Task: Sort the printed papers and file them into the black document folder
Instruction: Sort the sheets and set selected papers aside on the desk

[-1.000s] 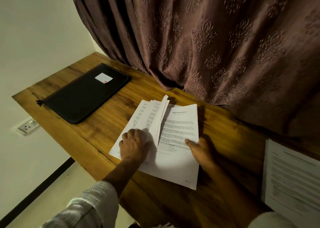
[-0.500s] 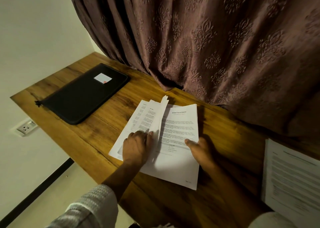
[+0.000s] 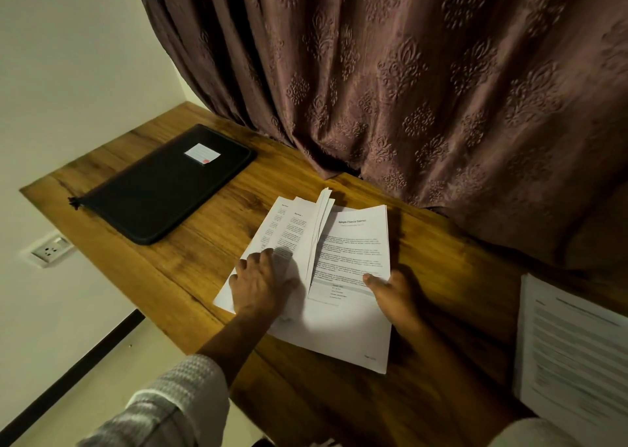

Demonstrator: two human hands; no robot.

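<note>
On the wooden table (image 3: 204, 259), its grain running in long streaky planks, the printed papers (image 3: 343, 314) lie near the middle as a loose white stack of thin rectangular sheets. Its left part is fanned out flat, and a few sheets stand up on edge in a narrow curved ridge between the two halves. The top page on the right carries a bold heading and blocks of small text.

The left hand (image 3: 261, 286) rests palm down on the fanned left sheets, released, with its fingers spread and pressing the paper. The right hand (image 3: 396, 297) sits at the stack's right edge with the thumb laid on the top page. Its fingers are lost in shadow, so I cannot tell whether they curl under the sheets.

The black document folder (image 3: 163, 191) lies closed and flat at the far left, well apart from the papers. It is a matte rounded rectangle with a small white label (image 3: 202, 153) and a zip pull (image 3: 73, 202) at its near corner.

A second stack of printed pages (image 3: 571, 355) lies at the right edge. A heavy brown curtain (image 3: 407, 89) with embossed floral motifs hangs in folds onto the far side of the table
</note>
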